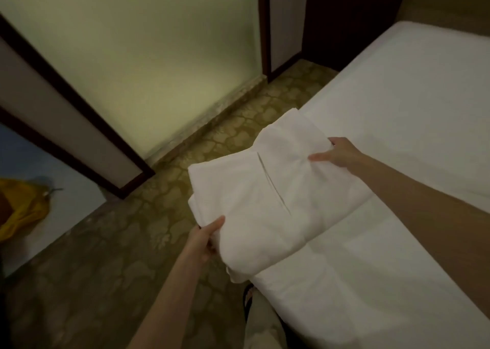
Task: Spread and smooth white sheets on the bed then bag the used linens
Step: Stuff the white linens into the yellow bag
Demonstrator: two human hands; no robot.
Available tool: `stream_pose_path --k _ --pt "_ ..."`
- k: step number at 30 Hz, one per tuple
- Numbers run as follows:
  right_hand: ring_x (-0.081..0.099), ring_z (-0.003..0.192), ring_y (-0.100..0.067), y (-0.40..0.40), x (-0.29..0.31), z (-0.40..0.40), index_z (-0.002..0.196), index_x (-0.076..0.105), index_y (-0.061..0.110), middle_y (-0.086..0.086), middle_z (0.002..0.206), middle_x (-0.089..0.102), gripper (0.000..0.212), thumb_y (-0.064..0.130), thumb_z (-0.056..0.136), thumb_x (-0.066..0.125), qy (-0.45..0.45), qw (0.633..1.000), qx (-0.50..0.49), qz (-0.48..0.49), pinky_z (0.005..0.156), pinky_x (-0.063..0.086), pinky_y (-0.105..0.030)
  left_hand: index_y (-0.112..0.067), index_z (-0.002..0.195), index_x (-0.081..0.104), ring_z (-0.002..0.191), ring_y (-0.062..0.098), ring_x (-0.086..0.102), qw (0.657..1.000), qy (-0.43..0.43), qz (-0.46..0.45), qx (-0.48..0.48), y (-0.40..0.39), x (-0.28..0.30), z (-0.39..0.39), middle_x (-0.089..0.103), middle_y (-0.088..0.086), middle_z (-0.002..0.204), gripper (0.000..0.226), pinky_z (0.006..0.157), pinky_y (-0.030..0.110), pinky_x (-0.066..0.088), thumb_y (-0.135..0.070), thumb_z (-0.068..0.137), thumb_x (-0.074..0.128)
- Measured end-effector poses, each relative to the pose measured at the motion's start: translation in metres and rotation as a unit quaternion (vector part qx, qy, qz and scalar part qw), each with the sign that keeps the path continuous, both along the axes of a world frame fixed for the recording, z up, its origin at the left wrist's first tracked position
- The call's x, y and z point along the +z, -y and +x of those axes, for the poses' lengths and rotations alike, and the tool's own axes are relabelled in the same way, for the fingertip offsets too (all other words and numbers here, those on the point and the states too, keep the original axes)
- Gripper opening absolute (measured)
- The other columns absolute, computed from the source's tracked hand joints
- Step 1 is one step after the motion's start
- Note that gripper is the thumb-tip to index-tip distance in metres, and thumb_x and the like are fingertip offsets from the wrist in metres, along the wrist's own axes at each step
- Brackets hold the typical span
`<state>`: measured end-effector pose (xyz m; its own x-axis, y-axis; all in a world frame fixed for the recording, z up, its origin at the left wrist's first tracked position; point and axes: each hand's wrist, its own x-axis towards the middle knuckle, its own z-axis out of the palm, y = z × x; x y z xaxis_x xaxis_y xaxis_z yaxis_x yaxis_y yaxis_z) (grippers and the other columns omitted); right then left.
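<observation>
A folded white sheet (267, 189) hangs over the left edge of the bed (413, 141), half above the floor. My left hand (204, 238) grips its near left corner, thumb on top and fingers beneath. Over at the far right edge, my right hand (336, 153) pinches the fabric above the mattress. The bed is covered with a smooth white sheet, with faint fold creases near its front.
A patterned yellow-brown floor (138, 242) runs between the bed and a pale wall (138, 57) with dark wooden frames. A yellow cloth or bag (20, 205) lies at the far left. My trouser leg (261, 319) stands beside the bed's near corner.
</observation>
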<state>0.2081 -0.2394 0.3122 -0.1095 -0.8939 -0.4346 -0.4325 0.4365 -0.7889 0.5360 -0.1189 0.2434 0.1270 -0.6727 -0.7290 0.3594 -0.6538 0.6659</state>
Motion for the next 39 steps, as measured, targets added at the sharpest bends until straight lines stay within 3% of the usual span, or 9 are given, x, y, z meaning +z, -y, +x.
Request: stream_pose_path --k 3,10,20,23,26,30,33,36,39 --pt "0.056 0.114 -0.032 0.045 -0.023 0.001 0.131 0.053 0.007 -0.011 0.127 0.058 0.072 0.030 0.070 0.085 -0.043 0.999 -0.017 0.020 0.095 0.045 -0.039 -0.009 0.131 0.055 0.111 0.034 0.060 0.999 -0.025 0.029 -0.021 0.042 -0.031 0.001 0.066 0.009 0.120 0.096 0.092 0.053 0.051 -0.025 0.046 0.095" --pt "0.055 0.114 -0.032 0.120 -0.090 0.017 0.125 0.057 0.005 -0.014 0.126 0.059 0.064 0.027 0.072 0.084 -0.139 0.990 -0.001 0.037 0.085 0.040 -0.028 -0.014 0.120 0.050 0.116 0.033 0.050 0.990 -0.038 0.134 0.011 0.096 -0.096 -0.021 0.058 0.006 0.118 0.070 0.098 0.052 0.046 -0.024 0.063 0.088" --pt "0.048 0.128 -0.027 0.144 -0.248 0.040 0.139 0.046 0.012 -0.010 0.136 0.052 0.056 0.027 0.090 0.067 -0.159 0.981 0.044 0.105 0.105 0.035 -0.032 -0.007 0.122 0.048 0.109 0.034 0.048 0.952 -0.055 0.299 0.019 0.101 -0.197 -0.043 0.050 0.011 0.121 0.061 0.091 0.052 0.049 -0.026 0.075 0.081" --pt "0.018 0.147 -0.024 0.104 -0.280 0.052 0.149 0.028 0.015 -0.005 0.155 0.025 0.064 0.043 0.096 0.051 -0.235 0.945 0.162 0.161 0.116 0.016 -0.052 -0.011 0.130 0.046 0.112 0.033 0.046 0.951 -0.017 0.307 0.023 0.107 -0.207 -0.036 0.049 0.011 0.127 0.070 0.092 0.050 0.049 -0.026 0.073 0.083" --pt "-0.006 0.149 -0.016 0.064 -0.286 0.061 0.153 0.014 0.025 0.003 0.162 -0.004 0.066 0.045 0.098 0.045 -0.268 0.943 0.152 0.125 0.115 0.004 -0.056 -0.011 0.146 0.033 0.120 0.034 0.048 0.962 0.088 0.259 0.026 0.122 -0.206 -0.019 0.048 0.012 0.140 0.113 0.090 0.048 0.050 -0.036 0.053 0.092" --pt "0.001 0.149 -0.017 0.021 -0.284 0.061 0.149 0.029 0.020 -0.002 0.162 0.007 0.070 0.036 0.090 0.063 -0.194 0.978 -0.051 0.055 0.116 0.009 -0.055 -0.014 0.154 0.012 0.138 0.036 0.033 0.936 0.309 0.146 -0.088 0.150 -0.192 0.005 0.027 0.015 0.154 0.126 0.110 0.049 0.034 -0.035 0.058 0.091" --pt "0.025 0.143 -0.029 -0.003 -0.283 0.061 0.148 0.029 0.009 -0.015 0.155 0.026 0.090 0.032 0.077 0.079 -0.083 0.960 -0.252 0.083 0.116 0.023 -0.045 -0.013 0.153 0.017 0.142 0.032 0.027 0.884 0.403 0.062 -0.229 0.181 -0.187 0.010 0.024 0.013 0.156 0.115 0.115 0.049 0.029 -0.041 0.066 0.086" --pt "0.051 0.124 -0.031 -0.017 -0.289 0.070 0.145 0.031 0.009 -0.014 0.139 0.050 0.095 0.034 0.070 0.084 0.109 0.903 -0.364 0.200 0.104 0.042 -0.046 -0.014 0.151 0.024 0.140 0.031 0.032 0.843 0.397 0.043 -0.359 0.215 -0.186 0.000 0.032 0.011 0.154 0.104 0.115 0.050 0.027 -0.052 0.071 0.079" --pt "0.059 0.111 -0.028 -0.022 -0.297 0.076 0.127 0.050 0.009 -0.011 0.127 0.059 0.070 0.032 0.070 0.085 0.170 0.874 -0.384 0.242 0.095 0.050 -0.046 -0.012 0.151 0.023 0.139 0.033 0.034 0.813 0.353 0.074 -0.458 0.238 -0.194 -0.009 0.032 0.012 0.153 0.105 0.115 0.048 0.026 -0.059 0.073 0.074"
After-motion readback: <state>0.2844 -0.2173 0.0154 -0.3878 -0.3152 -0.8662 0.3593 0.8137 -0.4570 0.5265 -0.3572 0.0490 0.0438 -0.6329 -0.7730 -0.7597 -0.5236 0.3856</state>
